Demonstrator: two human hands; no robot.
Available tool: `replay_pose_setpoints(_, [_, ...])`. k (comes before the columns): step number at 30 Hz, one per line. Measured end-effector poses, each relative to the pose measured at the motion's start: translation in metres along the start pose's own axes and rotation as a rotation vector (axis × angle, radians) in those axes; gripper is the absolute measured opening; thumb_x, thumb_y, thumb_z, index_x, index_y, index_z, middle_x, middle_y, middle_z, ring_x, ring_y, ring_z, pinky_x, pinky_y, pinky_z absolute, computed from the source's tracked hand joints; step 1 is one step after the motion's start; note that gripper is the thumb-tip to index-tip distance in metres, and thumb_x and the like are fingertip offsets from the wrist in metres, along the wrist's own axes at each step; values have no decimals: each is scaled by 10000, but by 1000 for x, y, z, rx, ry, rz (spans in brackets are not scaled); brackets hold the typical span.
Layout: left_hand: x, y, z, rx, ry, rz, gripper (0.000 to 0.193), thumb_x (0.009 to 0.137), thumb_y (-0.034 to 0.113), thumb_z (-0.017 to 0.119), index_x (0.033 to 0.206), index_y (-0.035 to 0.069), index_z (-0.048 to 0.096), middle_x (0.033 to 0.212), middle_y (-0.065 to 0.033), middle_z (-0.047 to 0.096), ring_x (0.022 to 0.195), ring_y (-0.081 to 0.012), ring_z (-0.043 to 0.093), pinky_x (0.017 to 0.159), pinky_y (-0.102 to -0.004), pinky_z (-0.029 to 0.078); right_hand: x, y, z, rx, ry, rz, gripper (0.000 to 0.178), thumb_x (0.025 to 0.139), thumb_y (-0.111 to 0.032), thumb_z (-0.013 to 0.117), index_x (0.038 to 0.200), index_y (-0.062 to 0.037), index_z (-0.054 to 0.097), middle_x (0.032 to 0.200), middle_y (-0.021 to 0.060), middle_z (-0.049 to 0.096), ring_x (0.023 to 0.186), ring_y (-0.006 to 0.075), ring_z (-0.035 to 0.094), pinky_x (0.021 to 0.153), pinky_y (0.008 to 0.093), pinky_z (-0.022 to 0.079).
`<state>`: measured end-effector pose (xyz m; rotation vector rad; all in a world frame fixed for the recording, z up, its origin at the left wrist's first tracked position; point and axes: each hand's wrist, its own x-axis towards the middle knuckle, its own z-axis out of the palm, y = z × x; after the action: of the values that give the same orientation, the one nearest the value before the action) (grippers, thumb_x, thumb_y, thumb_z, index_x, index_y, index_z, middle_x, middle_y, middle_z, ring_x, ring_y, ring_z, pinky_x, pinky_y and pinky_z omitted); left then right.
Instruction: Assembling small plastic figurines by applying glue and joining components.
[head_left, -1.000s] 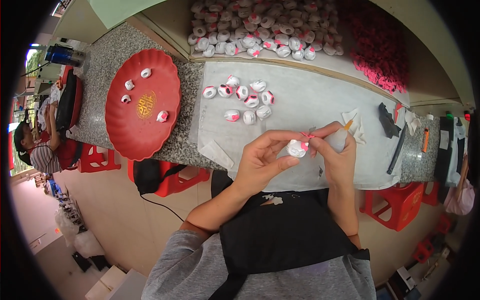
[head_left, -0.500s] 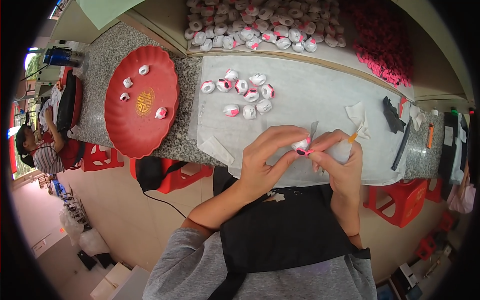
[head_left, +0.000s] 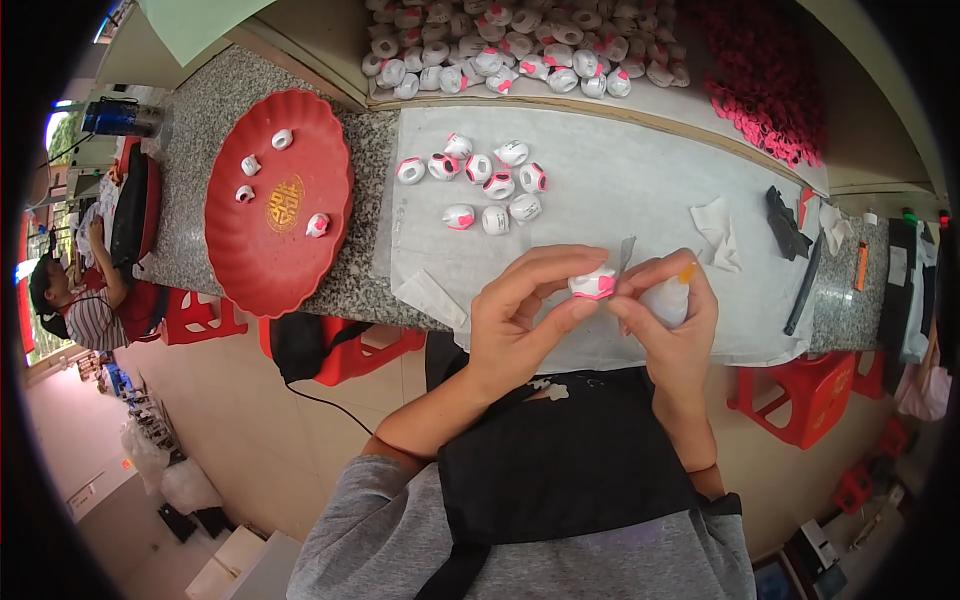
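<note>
Between its thumb and fingers my left hand (head_left: 515,320) pinches a small white plastic piece (head_left: 593,283) with a pink trim along its lower side. Close beside it, my right hand (head_left: 682,345) curls round a small white squeeze bottle (head_left: 664,303) with an orange nozzle tip (head_left: 687,272). The right thumb and index fingertip come together at the piece's right edge; whether they touch it I cannot tell. Farther left on the white sheet (head_left: 620,205) lie several similar white pieces (head_left: 499,185), most of them with pink parts.
A red scalloped tray (head_left: 265,245) on the granite counter holds several pieces. On the shelf behind are many white pieces (head_left: 530,45) and a pink heap (head_left: 765,90). Crumpled tissue (head_left: 715,232), a black cloth (head_left: 787,225) and red stools (head_left: 805,400) are at right. Another person (head_left: 85,290) sits far left.
Both hands have shifted slightly left and the piece has turned, its dark opening now out of view. My right fingertips have drawn back a little from the pink trim. The bottle's nozzle has tilted.
</note>
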<state>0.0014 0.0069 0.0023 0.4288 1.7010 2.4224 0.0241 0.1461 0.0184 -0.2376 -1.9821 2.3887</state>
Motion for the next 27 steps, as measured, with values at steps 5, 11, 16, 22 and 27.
replay_pose_setpoints(5, [-1, 1, -2, -160, -50, -78, 269, 707, -53, 533, 974, -31, 508, 1021, -141, 490, 961, -197, 469, 802, -298, 390, 2, -5, 1, 94, -122, 45, 307, 631, 23, 636, 906, -10, 506, 696, 33, 525, 601, 53, 460, 523, 178, 369])
replay_pose_setpoints(11, [-1, 0, -4, -204, -134, -122, 255, 712, -46, 529, 967, -32, 519, 1016, -140, 501, 981, -204, 462, 833, -301, 367, 1, 3, -3, 164, -175, 74, 301, 631, 16, 644, 910, 11, 528, 706, 34, 535, 581, 52, 473, 475, 163, 363])
replay_pose_setpoints(16, [0, -2, -2, -212, -145, -121, 245, 707, -35, 539, 951, -30, 531, 999, -132, 523, 984, -208, 466, 831, -300, 367, -1, 5, -7, 185, -157, 77, 255, 623, 7, 656, 854, 13, 548, 676, 37, 533, 542, 55, 461, 459, 170, 356])
replay_pose_setpoints(22, [0, 0, -2, -85, -124, -59, 229, 689, -14, 565, 917, -9, 560, 961, -121, 547, 956, -211, 488, 838, -300, 363, 0, 3, -6, 216, -166, 69, 253, 620, -5, 664, 845, 13, 549, 635, 34, 523, 519, 55, 448, 452, 172, 344])
replay_pose_setpoints(27, [0, -1, -3, -37, -154, -17, 226, 698, 0, 564, 924, -4, 558, 964, -123, 542, 932, -211, 500, 837, -306, 367, -2, 6, -7, 205, -161, 68, 265, 600, 4, 664, 830, 21, 533, 684, 71, 535, 519, 81, 471, 425, 185, 354])
